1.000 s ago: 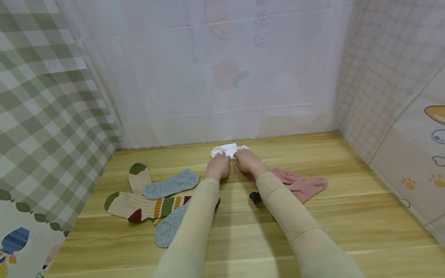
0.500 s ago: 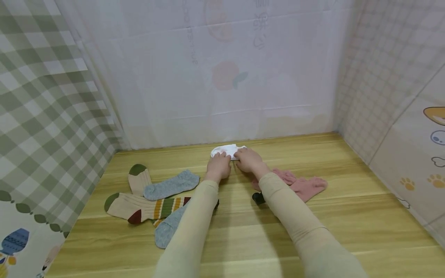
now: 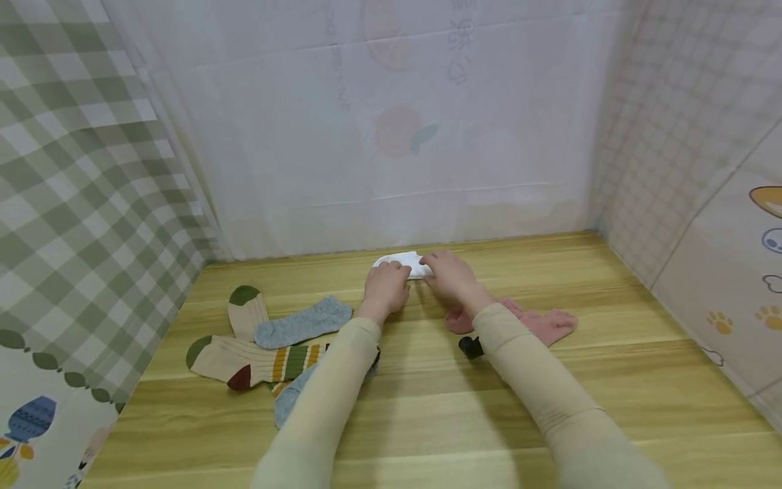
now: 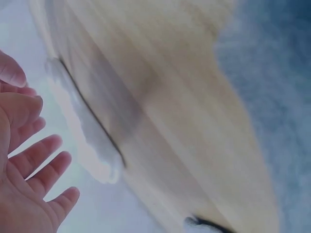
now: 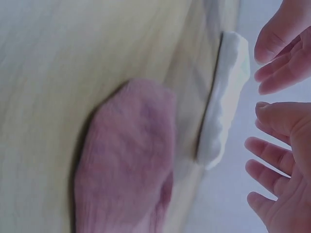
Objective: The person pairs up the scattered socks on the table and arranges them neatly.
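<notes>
A white sock (image 3: 400,259) lies flat near the back edge of the wooden table. Over its near left part is my left hand (image 3: 387,288); my right hand (image 3: 452,277) is at its right end. In the left wrist view, the left hand (image 4: 29,194) has its fingers spread apart, with the white sock (image 4: 87,126) beyond them. The right wrist view shows my right hand (image 5: 289,160) with fingers spread and a gap between them and the white sock (image 5: 223,102). Neither hand grips anything.
Pink socks (image 3: 546,326) lie right of centre, partly under my right sleeve. To the left are a grey sock (image 3: 302,324), cream socks with green toes (image 3: 220,356), and another grey sock (image 3: 290,401) partly behind my left sleeve. Fabric walls (image 3: 397,197) border the table.
Both hands have lifted off the white sock, where their fingers pressed on it before. The right hand has shifted right and a little up; the sock stays in about the same place.
</notes>
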Demonstrator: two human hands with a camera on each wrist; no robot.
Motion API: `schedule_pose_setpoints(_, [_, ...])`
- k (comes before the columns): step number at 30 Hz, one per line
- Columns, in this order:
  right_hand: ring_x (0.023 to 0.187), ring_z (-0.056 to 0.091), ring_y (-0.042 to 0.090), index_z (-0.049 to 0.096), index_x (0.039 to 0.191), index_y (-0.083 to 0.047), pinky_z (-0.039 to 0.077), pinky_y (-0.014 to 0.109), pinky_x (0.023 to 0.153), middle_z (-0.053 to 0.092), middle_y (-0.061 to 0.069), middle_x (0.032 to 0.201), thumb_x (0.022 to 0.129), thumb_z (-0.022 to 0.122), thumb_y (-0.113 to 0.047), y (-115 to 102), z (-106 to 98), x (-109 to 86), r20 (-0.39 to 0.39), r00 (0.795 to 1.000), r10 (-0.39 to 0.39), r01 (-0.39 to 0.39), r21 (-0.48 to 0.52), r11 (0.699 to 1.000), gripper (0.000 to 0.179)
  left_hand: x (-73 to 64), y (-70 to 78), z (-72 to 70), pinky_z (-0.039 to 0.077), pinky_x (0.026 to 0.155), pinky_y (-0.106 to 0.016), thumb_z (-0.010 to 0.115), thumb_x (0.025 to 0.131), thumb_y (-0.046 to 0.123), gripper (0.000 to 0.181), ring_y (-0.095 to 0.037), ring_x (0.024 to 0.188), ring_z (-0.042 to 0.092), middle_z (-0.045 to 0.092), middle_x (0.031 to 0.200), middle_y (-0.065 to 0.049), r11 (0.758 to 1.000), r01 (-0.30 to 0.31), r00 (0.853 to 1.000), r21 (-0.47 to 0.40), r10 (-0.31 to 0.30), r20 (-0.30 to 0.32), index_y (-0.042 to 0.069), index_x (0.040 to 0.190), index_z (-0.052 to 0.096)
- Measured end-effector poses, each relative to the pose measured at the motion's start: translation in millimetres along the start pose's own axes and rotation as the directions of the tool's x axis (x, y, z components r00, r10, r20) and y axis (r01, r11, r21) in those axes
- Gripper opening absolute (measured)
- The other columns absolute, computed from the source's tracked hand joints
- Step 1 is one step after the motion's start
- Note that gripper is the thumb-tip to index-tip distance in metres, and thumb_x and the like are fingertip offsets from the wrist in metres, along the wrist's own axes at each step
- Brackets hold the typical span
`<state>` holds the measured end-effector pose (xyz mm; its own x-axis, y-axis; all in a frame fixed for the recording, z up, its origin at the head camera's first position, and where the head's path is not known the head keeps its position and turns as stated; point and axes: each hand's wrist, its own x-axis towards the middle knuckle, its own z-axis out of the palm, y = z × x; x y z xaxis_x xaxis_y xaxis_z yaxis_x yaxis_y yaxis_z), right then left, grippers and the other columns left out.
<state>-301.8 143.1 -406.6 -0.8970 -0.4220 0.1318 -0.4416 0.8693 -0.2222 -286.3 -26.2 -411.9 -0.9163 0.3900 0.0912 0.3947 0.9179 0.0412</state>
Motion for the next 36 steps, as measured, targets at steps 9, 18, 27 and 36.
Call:
schedule_pose_setpoints(9, [0.121,0.053,0.037,0.064,0.124,-0.003,0.041,0.05,0.102,0.062,0.016,0.126,0.093,0.069,-0.019,0,-15,-13.9,-0.053,0.997,-0.048,0.047,-0.018,0.999,0.035,-10.7,6.6,-8.2,0.04,0.102,-0.044,0.066,0.096,0.023,0.026,-0.025,0.114,0.056,0.064,0.122,-0.002,0.996,-0.064,0.991,0.061,0.07,-0.114,0.016,0.121,0.067])
schedule_pose_setpoints(18, [0.119,0.053,0.038,0.066,0.119,-0.002,0.04,0.051,0.102,0.064,0.017,0.122,0.091,0.072,-0.015,0,-27,-29.6,-0.099,0.986,-0.136,0.133,-0.037,0.99,0.031,-19.0,16.1,-14.4,0.042,0.096,-0.043,0.067,0.093,0.026,0.027,-0.025,0.107,0.057,0.066,0.114,-0.001,0.976,-0.143,0.965,0.162,0.173,-0.194,0.017,0.119,0.066])
schedule_pose_setpoints(27, [0.118,0.054,0.037,0.065,0.121,-0.002,0.043,0.051,0.099,0.064,0.016,0.123,0.091,0.073,-0.016,6,-34,-44.5,-0.121,0.981,-0.154,0.154,-0.01,0.988,0.033,-30.7,25.7,-20.6,0.043,0.097,-0.043,0.067,0.094,0.025,0.022,-0.024,0.105,0.058,0.066,0.11,-0.001,0.975,-0.188,0.951,0.12,0.211,-0.228,0.017,0.114,0.068])
schedule_pose_setpoints(36, [0.119,0.054,0.038,0.064,0.123,-0.002,0.043,0.052,0.099,0.063,0.017,0.125,0.091,0.073,-0.015,16,-44,-60.1,-0.142,0.982,-0.126,0.131,0.027,0.991,0.036,-35.6,35.5,-22.2,0.047,0.089,-0.039,0.071,0.091,0.027,0.023,-0.022,0.097,0.061,0.068,0.106,-0.001,0.982,-0.185,0.94,0.047,0.191,-0.283,0.016,0.111,0.07])
